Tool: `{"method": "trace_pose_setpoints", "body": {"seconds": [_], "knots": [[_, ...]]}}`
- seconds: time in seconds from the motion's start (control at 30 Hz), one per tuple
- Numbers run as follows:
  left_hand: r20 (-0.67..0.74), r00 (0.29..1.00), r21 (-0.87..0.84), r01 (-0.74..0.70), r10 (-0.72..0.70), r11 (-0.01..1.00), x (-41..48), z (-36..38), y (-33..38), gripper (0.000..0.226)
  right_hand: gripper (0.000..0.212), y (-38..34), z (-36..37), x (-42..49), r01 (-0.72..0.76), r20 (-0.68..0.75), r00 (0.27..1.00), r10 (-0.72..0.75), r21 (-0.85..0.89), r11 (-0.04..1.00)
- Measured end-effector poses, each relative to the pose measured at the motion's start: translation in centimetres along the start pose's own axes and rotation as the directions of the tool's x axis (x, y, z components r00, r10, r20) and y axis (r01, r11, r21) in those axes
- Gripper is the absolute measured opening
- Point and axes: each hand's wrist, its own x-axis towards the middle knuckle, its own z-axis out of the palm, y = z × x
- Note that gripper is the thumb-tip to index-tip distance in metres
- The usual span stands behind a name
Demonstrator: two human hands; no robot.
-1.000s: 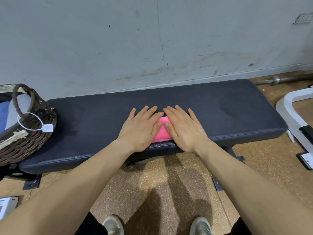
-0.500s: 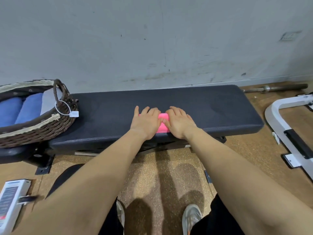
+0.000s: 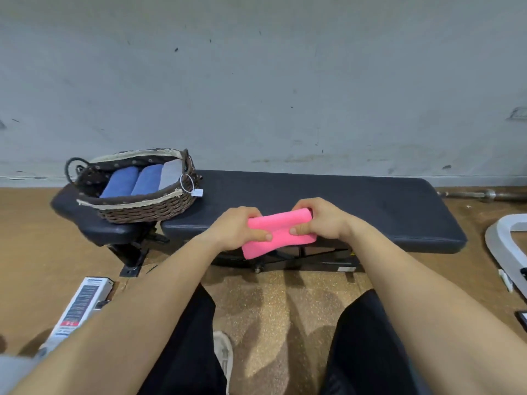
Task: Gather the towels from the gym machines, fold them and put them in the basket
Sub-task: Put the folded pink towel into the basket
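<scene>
The pink towel (image 3: 281, 233), folded small, is held at the front edge of the table (image 3: 370, 201). Its ends are gripped by the left hand (image 3: 236, 228) and right hand (image 3: 322, 220), with fingers (image 3: 261, 234) curled round it. The basket (image 3: 142, 209) is seen at the table's left end, with two blue towels (image 3: 122, 182) and a grey towel (image 3: 170, 175) inside.

basket (image 3: 128, 203): on bench (image 3: 370, 206), left end
rolled towels (image 3: 134, 181): in basket
folded towel (image 3: 281, 232): between left hand (image 3: 236, 228) and right hand (image 3: 322, 220), over bench front
barbell (image 3: 484, 195): floor, right of bench
</scene>
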Motion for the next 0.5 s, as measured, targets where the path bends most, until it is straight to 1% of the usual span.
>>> {"method": "trace_pose_setpoints", "body": {"seconds": [0.07, 0.13, 0.2, 0.27, 0.33, 0.43, 0.5], "knots": [[-0.032, 0.999, -0.098, 0.024, -0.028, 0.995, -2.7, -1.9, -0.5, 0.032, 0.027, -2.5, -0.2, 0.0, 0.037, 0.022, 0.999, -0.037, 0.014, 0.999], [-0.067, 0.997, -0.141, 0.036, -0.046, 0.989, -5.2, -3.7, -0.7, 0.036, 0.028, -5.0, -0.4, 0.4, 0.071, 0.027, 0.997, -0.071, -0.001, 0.997], [-0.133, 0.988, -0.19, 0.049, -0.075, 0.981, -7.1, -5.1, -1.0, 0.04, 0.032, -7.4, -0.3, 1.0, 0.092, 0.028, 0.995, -0.092, -0.01, 0.996], [-0.204, 0.971, -0.267, 0.064, -0.122, 0.962, -8.7, -6.4, -1.6, 0.04, 0.039, -9.8, 0.1, 1.9, 0.121, 0.014, 0.992, -0.122, 0.021, 0.992], [-0.258, 0.949, -0.369, 0.077, -0.182, 0.926, -10.2, -7.5, -2.5, 0.04, 0.043, -12.5, 0.7, 2.6, 0.165, -0.024, 0.986, -0.164, 0.077, 0.983], [-0.319, 0.898, -0.531, 0.095, -0.302, 0.842, -11.5, -9.0, -4.6, 0.044, 0.043, -16.6, 2.3, 4.9, 0.203, -0.106, 0.976, -0.189, 0.134, 0.97], [-0.348, 0.854, -0.601, 0.112, -0.386, 0.791, -11.7, -10.2, -6.5, 0.046, 0.042, -19.2, 3.7, 7.3, 0.215, -0.1, 0.975, -0.201, 0.156, 0.964]]}}
